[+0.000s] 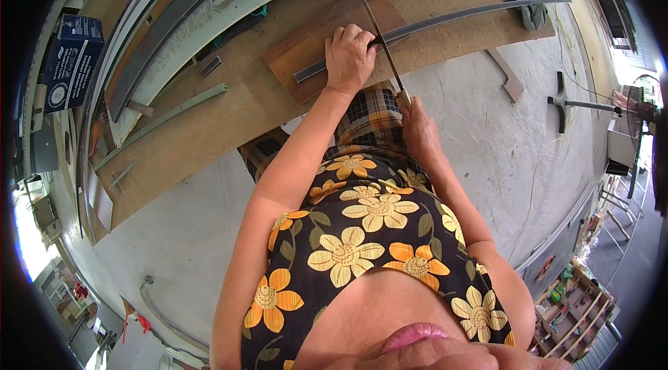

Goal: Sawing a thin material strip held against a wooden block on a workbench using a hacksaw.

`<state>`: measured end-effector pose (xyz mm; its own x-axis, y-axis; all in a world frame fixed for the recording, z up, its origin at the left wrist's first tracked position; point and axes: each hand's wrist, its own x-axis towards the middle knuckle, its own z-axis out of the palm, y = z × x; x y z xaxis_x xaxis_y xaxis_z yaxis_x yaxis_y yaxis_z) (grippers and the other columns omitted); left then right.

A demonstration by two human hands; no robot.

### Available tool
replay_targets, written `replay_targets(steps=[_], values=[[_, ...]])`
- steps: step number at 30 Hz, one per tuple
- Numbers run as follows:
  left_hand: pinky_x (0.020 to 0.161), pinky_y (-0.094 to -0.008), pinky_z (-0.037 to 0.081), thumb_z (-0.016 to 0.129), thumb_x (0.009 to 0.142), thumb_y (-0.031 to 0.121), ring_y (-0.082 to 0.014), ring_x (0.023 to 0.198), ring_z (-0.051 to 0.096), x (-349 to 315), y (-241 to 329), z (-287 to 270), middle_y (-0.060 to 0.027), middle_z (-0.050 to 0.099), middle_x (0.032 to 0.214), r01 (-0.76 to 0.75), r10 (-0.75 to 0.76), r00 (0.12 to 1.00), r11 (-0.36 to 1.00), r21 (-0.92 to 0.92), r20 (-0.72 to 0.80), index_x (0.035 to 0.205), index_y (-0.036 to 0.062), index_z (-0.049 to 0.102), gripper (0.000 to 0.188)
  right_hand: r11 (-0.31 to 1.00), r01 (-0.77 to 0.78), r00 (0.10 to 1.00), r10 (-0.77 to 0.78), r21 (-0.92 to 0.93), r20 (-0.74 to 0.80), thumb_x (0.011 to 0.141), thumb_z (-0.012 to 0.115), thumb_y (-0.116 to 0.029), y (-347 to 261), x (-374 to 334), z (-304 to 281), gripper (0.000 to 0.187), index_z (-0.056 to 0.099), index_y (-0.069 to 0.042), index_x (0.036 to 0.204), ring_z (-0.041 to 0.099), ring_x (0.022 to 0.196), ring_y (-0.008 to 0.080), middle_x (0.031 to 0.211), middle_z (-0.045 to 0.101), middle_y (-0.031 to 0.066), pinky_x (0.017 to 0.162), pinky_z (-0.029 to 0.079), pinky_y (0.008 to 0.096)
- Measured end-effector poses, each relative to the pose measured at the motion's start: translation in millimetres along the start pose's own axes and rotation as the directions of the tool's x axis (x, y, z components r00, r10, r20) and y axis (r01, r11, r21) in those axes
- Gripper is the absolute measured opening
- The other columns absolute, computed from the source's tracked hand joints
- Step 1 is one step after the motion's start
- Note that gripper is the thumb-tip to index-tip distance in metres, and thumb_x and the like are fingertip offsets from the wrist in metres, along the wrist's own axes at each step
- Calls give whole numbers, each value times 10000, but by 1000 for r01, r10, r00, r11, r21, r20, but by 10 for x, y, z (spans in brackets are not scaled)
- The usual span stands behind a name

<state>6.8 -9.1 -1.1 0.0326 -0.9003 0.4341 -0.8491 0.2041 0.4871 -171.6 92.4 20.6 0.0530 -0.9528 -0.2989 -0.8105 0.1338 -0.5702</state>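
A long grey strip (452,19) lies across a brown wood-grain board (292,53) on the workbench, its right part reaching far past the board. My left hand (350,57) presses down on the strip near its left end, fingers curled over it. In my right hand (421,130) is the light wooden handle of a handsaw (387,50), fingers wrapped round it. The thin saw blade crosses the strip just right of my left hand and points away from me. Whether its teeth have cut into the strip is too small to tell.
Long grey and white strips (174,29) are stacked along the bench's left side. A grey-green glove (534,14) lies at the bench's right end. A blue box (73,60) stands far left. On the right are a fan (637,113) and a crate of odds and ends (574,311).
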Motion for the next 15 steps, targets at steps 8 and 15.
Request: replay_targets(steps=[8, 15], values=[[812, -417, 472, 772, 753, 200, -231, 963, 580, -3, -7, 17, 3, 600, 937, -6, 6, 1000, 1000, 4, -5, 904, 159, 716, 166, 984, 180, 982, -180, -2, -63, 992, 472, -209, -290, 666, -32, 197, 443, -17, 1029, 593, 850, 558, 853, 629, 353, 715, 440, 617], [803, -416, 472, 776, 745, 195, -231, 952, 579, -20, -19, 24, 4, 599, 938, -10, 9, 1000, 1000, -14, -24, 904, 158, 716, 175, 998, 59, 998, -59, -6, -1, 1008, 473, -201, -9, 159, 6, 188, 443, -18, 1035, 559, 880, 565, 882, 605, 357, 703, 418, 617]])
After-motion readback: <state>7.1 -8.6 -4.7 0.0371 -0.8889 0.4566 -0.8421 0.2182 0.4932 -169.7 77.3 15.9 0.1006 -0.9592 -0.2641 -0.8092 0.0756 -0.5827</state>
